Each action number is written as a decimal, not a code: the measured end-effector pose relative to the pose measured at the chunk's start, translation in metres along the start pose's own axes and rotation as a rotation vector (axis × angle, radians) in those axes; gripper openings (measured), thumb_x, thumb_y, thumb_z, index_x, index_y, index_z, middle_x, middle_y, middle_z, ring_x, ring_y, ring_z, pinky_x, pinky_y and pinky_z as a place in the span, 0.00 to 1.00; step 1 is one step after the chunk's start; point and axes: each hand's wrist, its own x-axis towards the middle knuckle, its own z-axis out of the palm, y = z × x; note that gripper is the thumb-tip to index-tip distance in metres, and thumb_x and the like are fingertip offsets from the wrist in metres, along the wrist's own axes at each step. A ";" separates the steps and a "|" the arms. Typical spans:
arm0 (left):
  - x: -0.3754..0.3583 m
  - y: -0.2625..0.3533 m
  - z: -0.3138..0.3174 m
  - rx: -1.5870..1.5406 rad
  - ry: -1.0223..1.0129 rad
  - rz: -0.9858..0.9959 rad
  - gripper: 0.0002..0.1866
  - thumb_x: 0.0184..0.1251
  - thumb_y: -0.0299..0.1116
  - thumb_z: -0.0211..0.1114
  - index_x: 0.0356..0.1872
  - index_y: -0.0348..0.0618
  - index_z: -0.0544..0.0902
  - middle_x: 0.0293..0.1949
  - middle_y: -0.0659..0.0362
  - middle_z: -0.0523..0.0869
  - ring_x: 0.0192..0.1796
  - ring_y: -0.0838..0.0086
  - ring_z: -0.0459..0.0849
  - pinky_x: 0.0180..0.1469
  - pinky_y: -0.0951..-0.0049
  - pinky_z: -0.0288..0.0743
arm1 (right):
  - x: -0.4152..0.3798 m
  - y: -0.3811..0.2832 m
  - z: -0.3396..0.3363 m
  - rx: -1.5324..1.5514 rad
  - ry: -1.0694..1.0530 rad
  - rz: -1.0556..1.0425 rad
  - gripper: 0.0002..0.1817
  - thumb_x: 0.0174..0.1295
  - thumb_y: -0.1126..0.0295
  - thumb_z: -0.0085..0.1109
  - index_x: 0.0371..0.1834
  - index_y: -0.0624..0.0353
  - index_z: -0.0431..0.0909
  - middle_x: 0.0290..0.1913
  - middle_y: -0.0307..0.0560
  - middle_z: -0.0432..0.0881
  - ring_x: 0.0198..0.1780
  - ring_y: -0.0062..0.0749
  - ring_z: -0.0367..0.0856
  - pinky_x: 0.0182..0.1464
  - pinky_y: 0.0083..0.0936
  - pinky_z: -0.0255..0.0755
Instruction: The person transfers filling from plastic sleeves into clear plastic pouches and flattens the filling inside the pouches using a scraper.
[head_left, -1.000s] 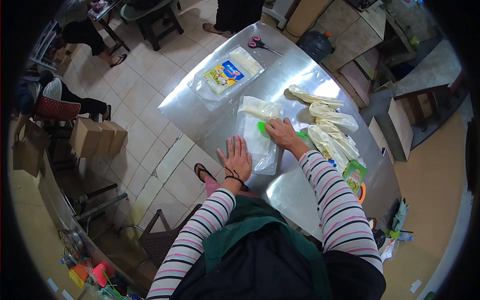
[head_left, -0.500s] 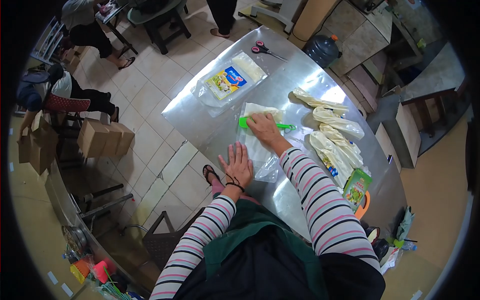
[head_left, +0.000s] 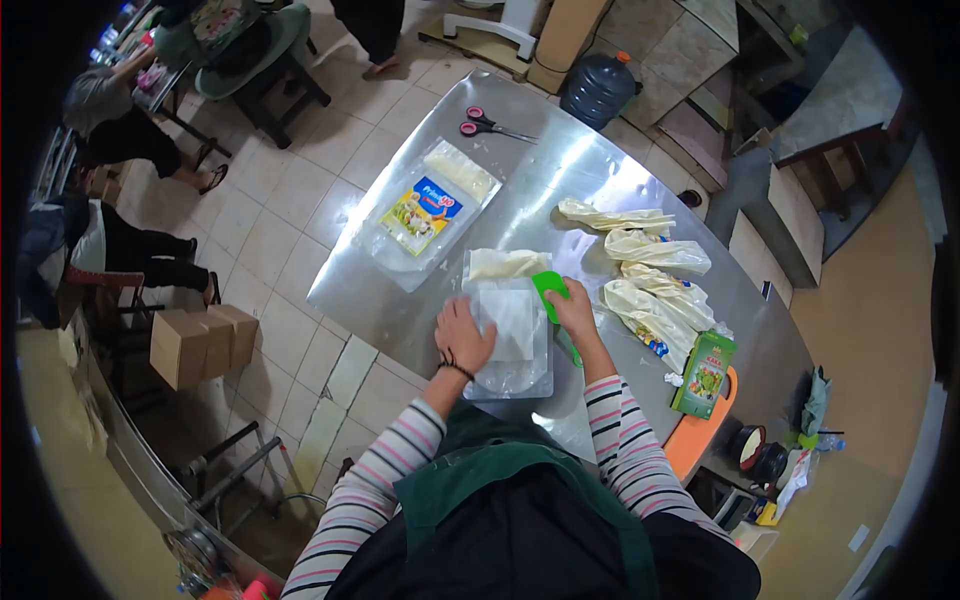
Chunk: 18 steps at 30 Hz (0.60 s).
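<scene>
My right hand [head_left: 575, 308] is closed round a green plastic scraper [head_left: 548, 285], with its flat blade raised at the right edge of a clear plastic bag [head_left: 520, 378]. The scraper's handle runs down beside the bag. Inside the bag is a pale, whitish layer [head_left: 512, 318], and its upper end looks creamy and thicker. My left hand [head_left: 464, 335] lies open along the bag's left side, fingers stretched out and thumb apart. Farther up the metal table [head_left: 400, 310] rests another clear bag with a blue and yellow label [head_left: 422, 213].
Scissors [head_left: 490, 126] lie near the table's far edge. Several twisted cream-coloured bags [head_left: 655, 250] are on the right, beside a green box [head_left: 706, 372] and an orange item [head_left: 690, 440]. Cardboard boxes [head_left: 180, 350] and other people are off to the left.
My right hand has lifted the scraper from lying across the bag and turned its blade upright at the right side. My left hand has moved onto the bag's left side. The view has shifted.
</scene>
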 end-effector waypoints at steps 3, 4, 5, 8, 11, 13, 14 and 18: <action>0.054 -0.006 0.014 -0.225 0.128 -0.044 0.22 0.47 0.31 0.61 0.47 0.43 0.73 0.41 0.48 0.74 0.44 0.56 0.73 0.46 0.61 0.67 | 0.007 -0.015 -0.003 0.303 -0.231 0.371 0.13 0.46 0.71 0.57 0.36 0.64 0.76 0.32 0.51 0.77 0.35 0.38 0.75 0.40 0.28 0.68; 0.062 -0.006 0.016 -0.340 0.124 -0.126 0.19 0.46 0.28 0.62 0.43 0.45 0.76 0.36 0.49 0.76 0.39 0.56 0.75 0.42 0.65 0.69 | 0.004 -0.018 -0.001 0.277 -0.200 0.344 0.12 0.44 0.73 0.56 0.34 0.64 0.75 0.30 0.50 0.77 0.33 0.36 0.75 0.38 0.27 0.68; 0.065 -0.009 0.016 -0.338 0.110 -0.122 0.19 0.46 0.28 0.62 0.43 0.45 0.76 0.36 0.49 0.76 0.39 0.56 0.75 0.42 0.65 0.69 | 0.002 -0.021 0.001 0.251 -0.169 0.318 0.11 0.43 0.75 0.56 0.32 0.64 0.75 0.28 0.48 0.76 0.30 0.34 0.75 0.36 0.25 0.68; 0.068 -0.006 0.004 -0.221 -0.053 -0.174 0.10 0.49 0.25 0.58 0.36 0.43 0.76 0.36 0.52 0.76 0.38 0.58 0.76 0.41 0.63 0.70 | -0.011 -0.012 0.014 0.155 -0.011 0.219 0.09 0.40 0.79 0.55 0.29 0.64 0.74 0.31 0.48 0.77 0.32 0.33 0.75 0.37 0.25 0.68; 0.063 -0.010 0.001 -0.244 0.053 -0.038 0.08 0.50 0.22 0.55 0.32 0.42 0.76 0.36 0.54 0.76 0.38 0.59 0.77 0.40 0.62 0.70 | -0.018 -0.025 0.013 0.169 0.102 0.130 0.09 0.40 0.82 0.53 0.27 0.64 0.73 0.33 0.47 0.77 0.32 0.32 0.76 0.36 0.24 0.68; 0.067 -0.013 -0.007 -0.318 0.118 0.146 0.07 0.53 0.20 0.54 0.33 0.41 0.75 0.33 0.55 0.77 0.34 0.65 0.77 0.36 0.67 0.71 | -0.020 -0.039 0.007 0.207 0.138 0.125 0.08 0.40 0.82 0.53 0.27 0.64 0.73 0.34 0.46 0.78 0.33 0.31 0.76 0.36 0.23 0.69; 0.070 -0.014 -0.011 -0.322 0.112 0.154 0.07 0.53 0.20 0.54 0.33 0.41 0.75 0.33 0.55 0.77 0.34 0.65 0.77 0.36 0.67 0.71 | -0.019 -0.045 0.004 0.244 0.165 0.112 0.08 0.41 0.82 0.53 0.27 0.64 0.74 0.35 0.46 0.78 0.33 0.31 0.76 0.36 0.22 0.69; 0.086 -0.008 -0.041 -0.700 -0.065 0.059 0.05 0.57 0.21 0.55 0.34 0.38 0.75 0.27 0.59 0.78 0.27 0.78 0.74 0.32 0.78 0.69 | -0.008 -0.059 -0.002 0.314 0.195 0.020 0.07 0.42 0.83 0.54 0.27 0.65 0.73 0.36 0.46 0.78 0.35 0.29 0.77 0.37 0.21 0.70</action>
